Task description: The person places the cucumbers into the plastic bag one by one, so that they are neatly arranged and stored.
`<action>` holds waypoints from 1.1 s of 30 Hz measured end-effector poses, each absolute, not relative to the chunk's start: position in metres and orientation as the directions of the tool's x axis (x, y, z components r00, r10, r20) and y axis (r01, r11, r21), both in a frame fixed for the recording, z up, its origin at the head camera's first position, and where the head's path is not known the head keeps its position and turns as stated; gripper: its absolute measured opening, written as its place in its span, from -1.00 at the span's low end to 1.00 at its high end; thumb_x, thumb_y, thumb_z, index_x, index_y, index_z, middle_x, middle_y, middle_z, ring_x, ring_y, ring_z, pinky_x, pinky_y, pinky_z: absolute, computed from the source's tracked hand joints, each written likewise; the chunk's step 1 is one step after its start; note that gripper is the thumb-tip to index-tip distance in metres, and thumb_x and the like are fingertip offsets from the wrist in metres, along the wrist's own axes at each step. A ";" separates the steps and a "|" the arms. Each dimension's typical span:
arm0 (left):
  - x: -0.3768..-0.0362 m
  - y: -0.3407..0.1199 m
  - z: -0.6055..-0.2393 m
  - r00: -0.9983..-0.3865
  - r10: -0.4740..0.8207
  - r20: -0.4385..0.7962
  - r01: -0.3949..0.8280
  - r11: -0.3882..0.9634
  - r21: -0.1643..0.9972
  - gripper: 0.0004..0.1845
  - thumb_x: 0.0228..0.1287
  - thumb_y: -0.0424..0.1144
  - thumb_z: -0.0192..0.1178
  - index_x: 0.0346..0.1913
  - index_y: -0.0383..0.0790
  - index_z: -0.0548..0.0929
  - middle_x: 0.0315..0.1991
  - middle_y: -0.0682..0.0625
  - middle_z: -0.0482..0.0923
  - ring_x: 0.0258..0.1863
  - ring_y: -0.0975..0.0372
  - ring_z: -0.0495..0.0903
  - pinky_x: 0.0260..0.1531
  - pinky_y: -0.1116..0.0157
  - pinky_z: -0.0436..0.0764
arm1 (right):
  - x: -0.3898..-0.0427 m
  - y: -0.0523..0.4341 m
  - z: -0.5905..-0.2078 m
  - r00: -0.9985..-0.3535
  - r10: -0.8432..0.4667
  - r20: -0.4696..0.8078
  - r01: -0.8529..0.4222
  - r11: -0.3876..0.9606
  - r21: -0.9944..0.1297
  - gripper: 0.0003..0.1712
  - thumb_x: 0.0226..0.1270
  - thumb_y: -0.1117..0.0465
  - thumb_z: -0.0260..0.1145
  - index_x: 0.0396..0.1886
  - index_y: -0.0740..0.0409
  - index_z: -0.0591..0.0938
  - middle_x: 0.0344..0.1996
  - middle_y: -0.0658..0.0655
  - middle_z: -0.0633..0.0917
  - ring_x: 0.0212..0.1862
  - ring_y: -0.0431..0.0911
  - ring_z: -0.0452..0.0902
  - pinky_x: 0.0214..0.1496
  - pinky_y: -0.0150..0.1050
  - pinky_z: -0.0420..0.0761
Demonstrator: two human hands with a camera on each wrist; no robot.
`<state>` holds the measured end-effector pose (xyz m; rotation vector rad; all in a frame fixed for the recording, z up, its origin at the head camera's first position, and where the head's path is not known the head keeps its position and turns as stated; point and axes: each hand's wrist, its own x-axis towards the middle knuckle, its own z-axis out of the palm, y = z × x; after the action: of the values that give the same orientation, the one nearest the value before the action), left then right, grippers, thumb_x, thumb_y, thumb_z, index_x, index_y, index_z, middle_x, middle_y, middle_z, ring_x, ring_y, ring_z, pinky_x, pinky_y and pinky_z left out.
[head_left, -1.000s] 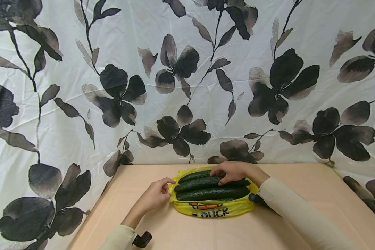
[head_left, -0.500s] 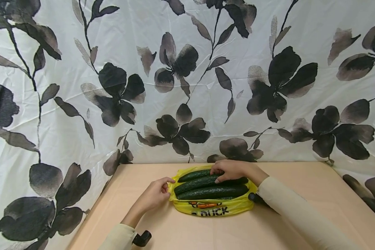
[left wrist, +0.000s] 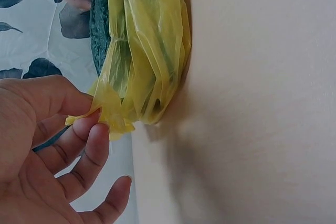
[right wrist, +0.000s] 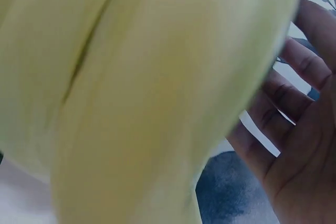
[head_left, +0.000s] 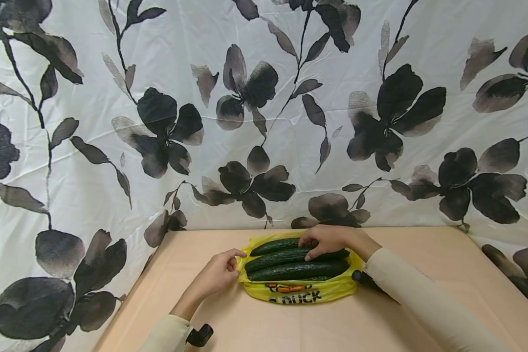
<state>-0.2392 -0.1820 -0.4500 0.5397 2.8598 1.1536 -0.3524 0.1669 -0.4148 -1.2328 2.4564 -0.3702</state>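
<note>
The left wrist view shows the left hand (left wrist: 50, 145) pinching a twisted corner of the yellow plastic bag (left wrist: 149, 51) between thumb and forefinger, the other fingers loosely curled below; this grip seems meant to pull the thin film taut at that end so the mouth stays spread and does not fold over what lies in it. In the head view the same hand (head_left: 217, 275) sits at the bag's left edge, while the right hand (head_left: 325, 240) lies across the far side of the bag (head_left: 299, 292), its fingers bent down over the middle one of the cucumbers (head_left: 297, 264), touching it from above; whether they close round it or only press cannot be told from here. The right wrist view is mostly a blurred yellow surface close to the lens, with the palm and half-bent fingers (right wrist: 294, 108) beyond it, so it settles nothing more. The cucumbers lie side by side, lengthwise, in the opened bag, which rests flat on the tan table (head_left: 422, 254) near its back edge, just before the flowered curtain (head_left: 114, 122).
</note>
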 end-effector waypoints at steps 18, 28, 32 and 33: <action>-0.246 -0.181 -0.450 -0.946 0.303 0.113 0.297 0.674 0.677 -0.54 0.17 -0.49 0.31 0.17 -0.30 0.62 -0.42 0.04 0.49 -0.41 0.23 0.47 -0.40 0.37 0.46 | -0.327 0.223 -0.388 -0.575 -0.813 -0.092 -0.695 0.545 -0.470 -0.50 0.42 -0.04 0.34 0.24 0.09 0.61 0.12 0.05 0.61 0.08 -0.01 0.59 0.15 0.09 0.59; -0.247 -0.182 -0.447 -0.942 0.310 0.131 0.314 0.667 0.676 -0.55 0.16 -0.50 0.31 0.15 -0.33 0.62 -0.43 0.04 0.49 -0.42 0.24 0.48 -0.40 0.38 0.47 | -0.308 0.252 -0.384 -0.620 -0.778 -0.097 -0.633 0.570 -0.525 -0.50 0.44 0.01 0.33 0.27 0.11 0.59 0.16 0.09 0.58 0.10 0.06 0.59 0.16 0.17 0.56; -0.247 -0.182 -0.448 -0.941 0.310 0.135 0.318 0.674 0.667 -0.56 0.16 -0.48 0.31 0.15 -0.30 0.63 -0.43 0.06 0.49 -0.43 0.26 0.48 -0.40 0.38 0.47 | -0.302 0.261 -0.384 -0.630 -0.771 -0.094 -0.622 0.573 -0.534 -0.49 0.43 0.00 0.33 0.27 0.11 0.58 0.14 0.09 0.61 0.11 0.06 0.59 0.14 0.12 0.59; -0.247 -0.182 -0.448 -0.941 0.310 0.137 0.319 0.675 0.666 -0.57 0.16 -0.48 0.31 0.14 -0.30 0.63 -0.43 0.06 0.49 -0.43 0.26 0.48 -0.40 0.38 0.47 | -0.301 0.264 -0.384 -0.631 -0.770 -0.093 -0.620 0.573 -0.536 -0.49 0.44 -0.01 0.33 0.27 0.11 0.58 0.14 0.09 0.61 0.11 0.05 0.59 0.14 0.11 0.60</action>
<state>-0.2469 -0.1822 -0.4483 0.5417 2.8859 1.1512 -0.3007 0.2636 -0.3840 -1.1376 2.4912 -0.6690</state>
